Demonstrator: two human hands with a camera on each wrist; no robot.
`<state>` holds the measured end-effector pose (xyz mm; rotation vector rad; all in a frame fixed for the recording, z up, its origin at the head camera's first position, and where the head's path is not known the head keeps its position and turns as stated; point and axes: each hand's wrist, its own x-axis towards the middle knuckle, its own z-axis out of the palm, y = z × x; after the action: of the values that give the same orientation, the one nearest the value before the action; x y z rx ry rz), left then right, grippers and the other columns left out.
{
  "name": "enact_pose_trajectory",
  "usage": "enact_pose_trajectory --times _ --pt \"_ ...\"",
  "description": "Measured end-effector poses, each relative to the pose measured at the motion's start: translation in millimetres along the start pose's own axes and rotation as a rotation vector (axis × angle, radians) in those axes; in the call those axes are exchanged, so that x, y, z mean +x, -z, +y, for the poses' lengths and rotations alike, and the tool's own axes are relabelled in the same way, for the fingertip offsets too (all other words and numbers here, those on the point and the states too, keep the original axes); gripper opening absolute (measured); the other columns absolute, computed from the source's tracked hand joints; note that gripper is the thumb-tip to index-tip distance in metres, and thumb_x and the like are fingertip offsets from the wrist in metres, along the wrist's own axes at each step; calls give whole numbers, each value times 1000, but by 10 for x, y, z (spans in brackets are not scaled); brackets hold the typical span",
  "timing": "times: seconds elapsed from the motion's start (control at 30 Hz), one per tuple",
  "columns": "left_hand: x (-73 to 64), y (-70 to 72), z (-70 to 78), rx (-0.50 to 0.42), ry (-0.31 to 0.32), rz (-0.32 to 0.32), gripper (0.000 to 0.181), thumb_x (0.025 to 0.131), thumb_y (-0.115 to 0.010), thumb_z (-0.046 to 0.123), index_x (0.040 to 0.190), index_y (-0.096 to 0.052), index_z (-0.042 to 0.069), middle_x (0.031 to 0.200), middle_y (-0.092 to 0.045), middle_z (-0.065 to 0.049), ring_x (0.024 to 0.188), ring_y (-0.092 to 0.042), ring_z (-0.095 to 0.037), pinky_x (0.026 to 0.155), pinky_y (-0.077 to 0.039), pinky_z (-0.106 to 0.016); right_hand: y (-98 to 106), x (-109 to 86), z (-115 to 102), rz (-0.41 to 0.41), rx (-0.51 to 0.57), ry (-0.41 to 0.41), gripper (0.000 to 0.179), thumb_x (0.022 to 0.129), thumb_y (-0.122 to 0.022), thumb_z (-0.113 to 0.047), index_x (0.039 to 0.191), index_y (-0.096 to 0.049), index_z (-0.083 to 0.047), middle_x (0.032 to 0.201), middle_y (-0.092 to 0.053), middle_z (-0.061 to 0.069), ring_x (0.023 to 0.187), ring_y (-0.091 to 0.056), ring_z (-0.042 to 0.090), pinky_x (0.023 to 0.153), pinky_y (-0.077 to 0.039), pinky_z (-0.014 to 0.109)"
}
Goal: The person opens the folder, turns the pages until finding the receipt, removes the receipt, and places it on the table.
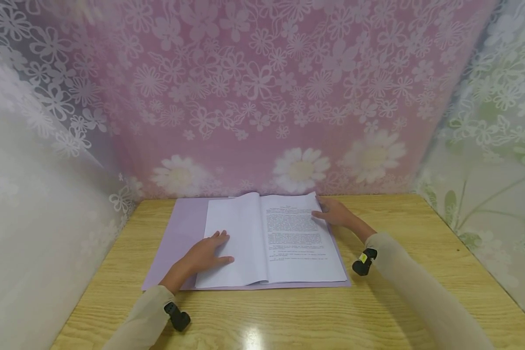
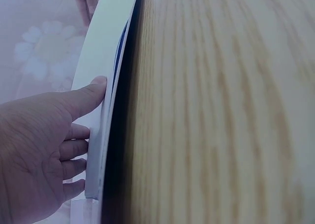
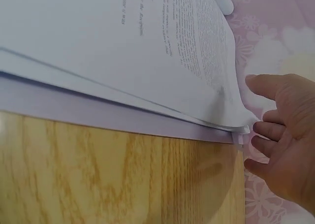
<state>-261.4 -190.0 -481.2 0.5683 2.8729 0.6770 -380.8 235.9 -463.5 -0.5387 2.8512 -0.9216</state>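
A stack of printed white sheets (image 1: 293,238) lies opened like a book on a lavender folder (image 1: 185,218). My left hand (image 1: 207,253) rests on the blank left-hand page (image 1: 245,243), its fingers spread. In the left wrist view, that hand's thumb (image 2: 91,98) lies on the paper near its edge. At the upper right corner of the printed page is my right hand (image 1: 334,212). The right wrist view shows that hand's fingertips (image 3: 261,128) touching the slightly raised page corner, with the thumb (image 3: 266,86) held apart from the fingers.
The folder lies on a wood-grain table (image 1: 227,321), near its back edge. Behind the table hangs a pink flowered backdrop (image 1: 245,121), with pale flowered coverings (image 1: 498,170) along the sides. Each wrist carries a small black camera (image 1: 364,262).
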Motion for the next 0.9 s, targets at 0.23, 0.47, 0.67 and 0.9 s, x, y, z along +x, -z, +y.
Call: enact_pose_trajectory --times 0.23,0.47,0.67,0.9 --pt "-15 8 13 -17 -7 7 76 94 -72 44 151 -47 1 162 -37 -18 152 -32 -38 121 -32 -57 56 -42 -63 49 120 47 69 103 -61 -20 158 -28 4 157 -40 30 145 -38 51 116 -35 64" --pt "-21 -2 -1 -6 -16 14 75 94 -72 43 151 -47 1 162 -38 -17 152 -33 -38 120 -33 -57 123 -109 -57 25 301 117 58 106 -52 -7 157 -29 6 155 -40 33 142 -43 50 113 -40 62" --pt "-20 8 12 -8 -14 14 76 94 -72 43 151 -47 1 162 -38 -17 152 -32 -38 121 -33 -57 189 -200 -33 -32 418 161 54 109 -45 -6 159 -27 3 157 -37 33 142 -41 51 113 -39 64" --pt "-27 21 30 -24 4 5 75 94 -73 41 151 -47 1 162 -37 -17 153 -31 -36 122 -32 -56 221 -293 25 -84 465 187 50 108 -44 -5 156 -35 3 153 -45 30 138 -48 50 107 -49 55"
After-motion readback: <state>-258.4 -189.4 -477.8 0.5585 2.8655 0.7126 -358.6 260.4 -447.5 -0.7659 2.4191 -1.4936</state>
